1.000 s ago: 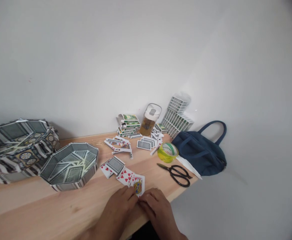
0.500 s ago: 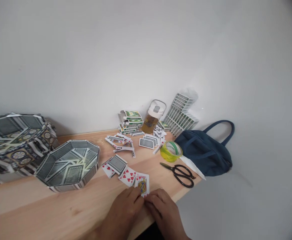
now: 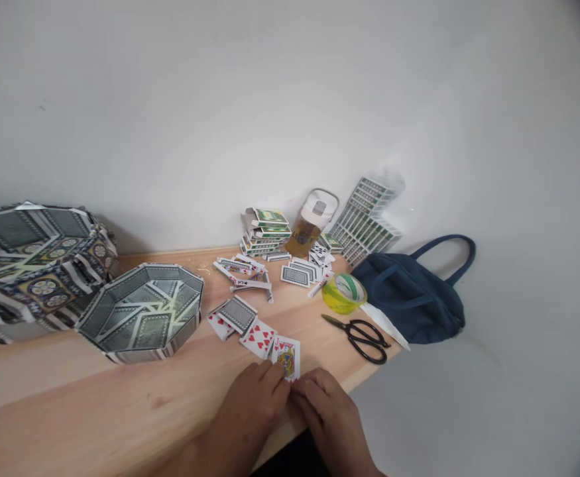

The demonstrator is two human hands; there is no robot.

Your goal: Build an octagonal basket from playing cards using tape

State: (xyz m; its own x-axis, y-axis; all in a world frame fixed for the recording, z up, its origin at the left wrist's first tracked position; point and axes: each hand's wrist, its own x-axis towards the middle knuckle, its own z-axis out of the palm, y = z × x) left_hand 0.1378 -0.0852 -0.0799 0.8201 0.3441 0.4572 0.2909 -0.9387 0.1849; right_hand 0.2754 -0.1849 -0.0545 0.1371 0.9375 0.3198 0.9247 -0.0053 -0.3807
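Observation:
My left hand rests at the near table edge with its fingers curled over the lower part of a jack of hearts playing card. Pressed in from the other side, my right hand has its fingers closed at the card's bottom corner. The fingertips of both hands nearly meet there and hide that end of the card. Just beyond lie an overlapping hearts card and a face-down card. To the right are black-handled scissors and a roll of yellow tape.
An octagonal tray made of cards stands left, beside a taller card-built box. Folded cards, stacked card boxes, a bottle, wrapped card packs and a blue bag line the back and right.
The view has tilted a little, so the table things sit slightly higher in the picture. Both hands keep nearly the same closed pose at the jack card's lower end.

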